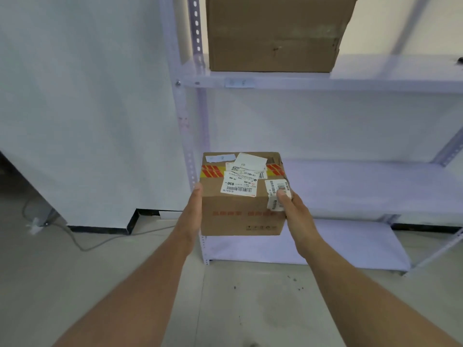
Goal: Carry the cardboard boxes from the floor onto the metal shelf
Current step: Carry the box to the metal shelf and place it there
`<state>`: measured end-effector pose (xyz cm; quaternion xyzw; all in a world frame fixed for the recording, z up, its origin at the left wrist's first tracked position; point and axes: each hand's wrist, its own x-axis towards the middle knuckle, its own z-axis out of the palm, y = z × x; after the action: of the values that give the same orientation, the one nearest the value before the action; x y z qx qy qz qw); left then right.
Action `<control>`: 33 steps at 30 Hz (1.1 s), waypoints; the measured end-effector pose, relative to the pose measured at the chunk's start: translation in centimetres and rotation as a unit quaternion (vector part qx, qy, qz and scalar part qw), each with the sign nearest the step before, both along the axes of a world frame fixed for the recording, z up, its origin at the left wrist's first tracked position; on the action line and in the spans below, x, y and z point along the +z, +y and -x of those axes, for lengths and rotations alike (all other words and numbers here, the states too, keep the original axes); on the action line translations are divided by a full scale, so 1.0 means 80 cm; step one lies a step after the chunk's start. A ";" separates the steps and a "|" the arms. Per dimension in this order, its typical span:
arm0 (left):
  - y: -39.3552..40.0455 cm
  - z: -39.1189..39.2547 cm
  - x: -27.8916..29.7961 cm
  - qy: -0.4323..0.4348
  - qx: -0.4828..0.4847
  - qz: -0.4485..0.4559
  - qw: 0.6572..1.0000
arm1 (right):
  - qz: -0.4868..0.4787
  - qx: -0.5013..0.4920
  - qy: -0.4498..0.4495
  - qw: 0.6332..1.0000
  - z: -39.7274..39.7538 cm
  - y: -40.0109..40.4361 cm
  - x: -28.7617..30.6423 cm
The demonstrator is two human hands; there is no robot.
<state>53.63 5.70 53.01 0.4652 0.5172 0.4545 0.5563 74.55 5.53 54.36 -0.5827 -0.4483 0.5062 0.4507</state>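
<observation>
One box already sits on the top shelf. Both hands, left and right, clasp a labelled box before the middle shelf, not yet set down.

Two bare forearms, no sleeves; hands without gloves or rings.

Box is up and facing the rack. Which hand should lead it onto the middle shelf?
Probably right. The right hand sits on the small box's side toward the open middle shelf; the left hand is by the upright.
</observation>
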 end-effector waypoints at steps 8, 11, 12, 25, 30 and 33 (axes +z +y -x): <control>0.092 -0.058 -0.032 -0.013 -0.009 -0.012 1.000 | 0.006 -0.001 0.015 1.000 -0.050 0.085 -0.042; 0.129 -0.064 -0.049 -0.018 -0.001 -0.014 1.000 | 0.009 0.002 0.000 1.000 -0.057 0.126 -0.064; 0.141 -0.065 -0.055 -0.016 0.004 -0.015 1.000 | 0.011 0.005 -0.004 1.000 -0.058 0.139 -0.071; 0.255 -0.057 -0.157 0.076 0.030 0.019 0.996 | 0.033 0.001 -0.025 0.999 -0.054 0.247 -0.155; 0.274 -0.061 -0.179 0.111 0.059 0.009 0.992 | 0.026 0.003 -0.021 0.999 -0.048 0.265 -0.174; 0.289 -0.056 -0.201 0.154 0.090 0.002 0.984 | 0.011 -0.007 -0.081 0.997 -0.045 0.278 -0.189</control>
<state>58.15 28.80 36.93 0.4803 0.6374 0.4245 0.4276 78.18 27.78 39.26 -0.6301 -0.4738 0.4589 0.4097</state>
